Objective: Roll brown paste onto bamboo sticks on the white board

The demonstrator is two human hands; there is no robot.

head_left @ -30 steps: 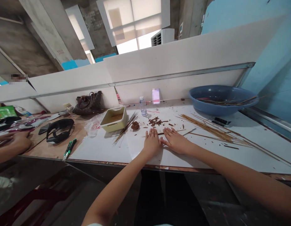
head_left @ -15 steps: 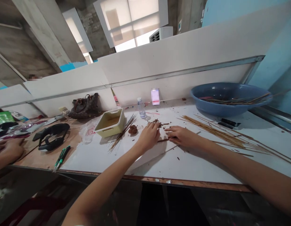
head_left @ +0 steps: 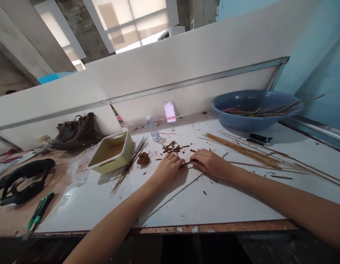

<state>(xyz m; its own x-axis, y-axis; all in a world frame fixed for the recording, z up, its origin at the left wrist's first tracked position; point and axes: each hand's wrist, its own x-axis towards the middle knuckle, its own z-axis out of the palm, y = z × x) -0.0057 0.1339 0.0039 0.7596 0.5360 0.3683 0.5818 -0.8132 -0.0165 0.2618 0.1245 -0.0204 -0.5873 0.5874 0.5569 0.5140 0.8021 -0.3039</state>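
My left hand rests low over the white board with its fingers curled down on a short, thin dark-brown stick. Close beside it, my right hand grips the stick's other end, fingers bent and pressed together. Only a short stretch of the stick shows between them. Just beyond the hands lies a loose pile of brown broken bits. A lump of brown paste sits left of my left hand. To the right of my right hand a bundle of thin tan sticks lies spread out.
A yellow-green tub and thin wires stand left. A clear bottle stands behind. At the back right is a blue basin holding sticks. Cutters, a black headset and a dark bag lie far left.
My view has swung to the right. My left hand has come back from the brown bits, uncovering them, and now sits at the stick close to my right hand.
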